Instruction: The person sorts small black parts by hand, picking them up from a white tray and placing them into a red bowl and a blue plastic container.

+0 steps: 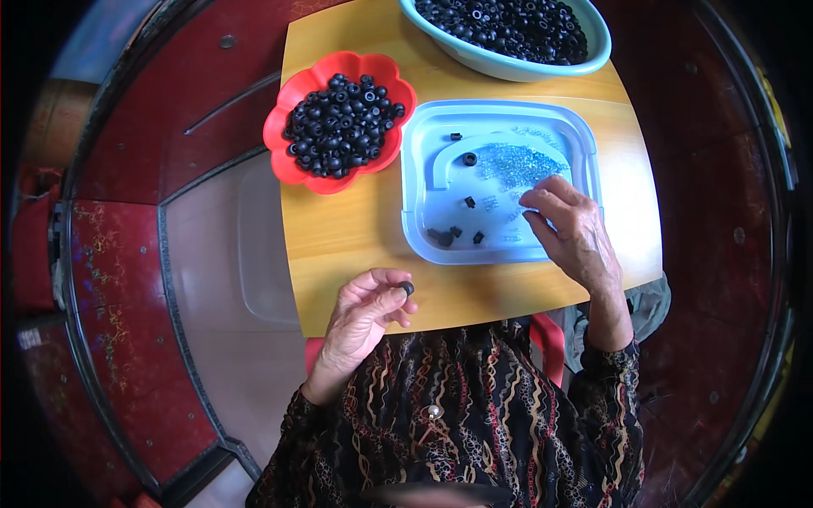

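Seen from above at a small wooden table (356, 237): left hand (364, 317) raised just over the near edge, grip closed on one small black ring (407, 288) pinched between thumb and fingertips; right hand (572, 229) reaching into the pale blue tray (500, 114), fingertips curled down among tiny clear bits (521, 165), grip neither flat open nor plainly closed, with no telling whether anything is caught in it. Likely slip from here: the ring, held only at the fingertips beyond the table edge, dropping to the lap or the floor; the tiny bits scattering if the fingers sweep too hard. In the tray, a handful of loose black pieces (453, 230) and the glittering clear bits. In the red scalloped bowl (292, 165), a heap of black rings. In the teal basin (508, 63) at the far edge, many more of the same.
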Motion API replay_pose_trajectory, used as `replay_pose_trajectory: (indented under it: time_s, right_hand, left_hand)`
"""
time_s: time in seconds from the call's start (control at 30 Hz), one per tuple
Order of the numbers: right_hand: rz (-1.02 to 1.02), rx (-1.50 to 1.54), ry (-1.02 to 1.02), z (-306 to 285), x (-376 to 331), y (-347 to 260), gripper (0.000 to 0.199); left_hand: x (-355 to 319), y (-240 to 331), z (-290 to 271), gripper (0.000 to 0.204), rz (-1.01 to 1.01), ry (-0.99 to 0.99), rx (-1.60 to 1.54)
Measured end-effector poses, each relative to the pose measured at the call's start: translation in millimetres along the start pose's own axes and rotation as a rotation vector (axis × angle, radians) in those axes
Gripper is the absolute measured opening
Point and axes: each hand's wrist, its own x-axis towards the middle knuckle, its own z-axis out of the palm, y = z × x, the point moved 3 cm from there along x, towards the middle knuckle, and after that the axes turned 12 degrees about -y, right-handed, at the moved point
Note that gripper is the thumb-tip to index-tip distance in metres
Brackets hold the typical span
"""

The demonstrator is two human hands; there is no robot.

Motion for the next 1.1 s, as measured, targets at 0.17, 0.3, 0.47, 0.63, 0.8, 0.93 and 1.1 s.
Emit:
replay_pose_trajectory:
  time_s: [0.17, 0.3, 0.47, 0.63, 0.8, 0.93, 1.1]
  right_hand:
    - [-0.003, -0.092, -0.043, 8.6, -7.3, 5.1, 0.013]
    - [-0.048, -0.264, -0.085, 22.2, 1.1, 4.5, 0.013]
    - [-0.099, -0.322, -0.114, 33.0, 12.1, 7.2, 0.012]
    - [-0.012, 0.064, 0.077, 25.8, 10.4, 10.9, 0.012]
    - [-0.008, 0.157, 0.087, 26.9, 10.8, 8.9, 0.015]
    - [-0.002, 0.304, 0.147, 25.9, 8.1, 12.4, 0.012]
    - [0.077, 0.465, 0.137, 20.5, 7.9, 10.0, 0.012]
  left_hand:
    - [3.2, -0.8, 4.4, 0.021, -0.057, -0.04, -0.097]
    - [1.7, -1.0, 3.3, 0.019, -0.034, -0.021, -0.026]
    - [-1.5, -1.1, 1.4, 0.018, -0.021, 0.004, 0.007]
    - [4.2, 1.8, -1.7, 0.017, 0.017, -0.073, -0.121]
    - [12.9, 9.1, 5.7, 0.016, 0.025, -0.1, -0.095]
    - [20.8, 15.2, 15.2, 0.016, 0.03, -0.136, -0.076]
    - [26.6, 19.6, 19.6, 0.015, 0.035, -0.144, -0.058]
